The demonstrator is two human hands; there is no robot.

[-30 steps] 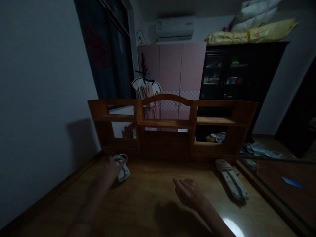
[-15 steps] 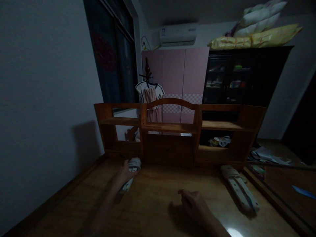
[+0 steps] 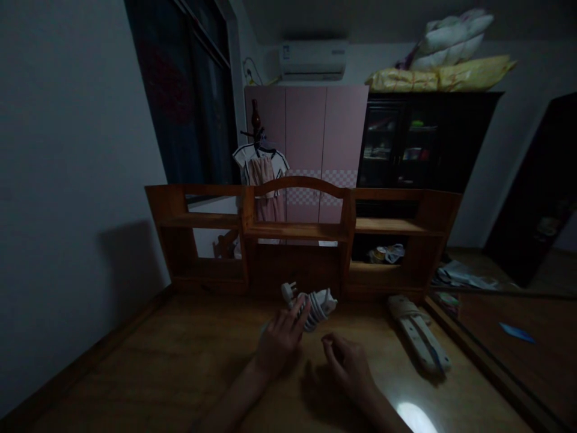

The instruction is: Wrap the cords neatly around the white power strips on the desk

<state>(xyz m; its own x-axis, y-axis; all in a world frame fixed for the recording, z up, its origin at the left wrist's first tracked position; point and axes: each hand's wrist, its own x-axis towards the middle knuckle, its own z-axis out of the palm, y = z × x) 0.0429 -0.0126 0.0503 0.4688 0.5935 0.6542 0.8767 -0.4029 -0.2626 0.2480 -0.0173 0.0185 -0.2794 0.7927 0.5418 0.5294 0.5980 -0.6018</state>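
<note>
My left hand (image 3: 280,338) is closed round a white power strip (image 3: 321,308) with its cord wound about it, held over the middle of the desk (image 3: 180,361). The cord's plug (image 3: 288,291) sticks out to the left, prongs up. Part of the strip is hidden behind my fingers. Just to the right and nearer me, my right hand (image 3: 349,361) hovers with its fingers curled and pressed together; I make out nothing in them. Another whitish power strip (image 3: 421,340), also with its cord wrapped at the far end, lies at the right of the desktop.
A wooden shelf unit (image 3: 297,231) stands along the desk's back edge, with a plastic bag and small items (image 3: 386,254) in its lower right compartment. A wall (image 3: 81,240) borders the left side. Beyond the right edge, a brown surface holds a blue piece (image 3: 517,332).
My left hand has carried the wound power strip from the desk's back left to the middle, near my right hand. The view has turned slightly right.
</note>
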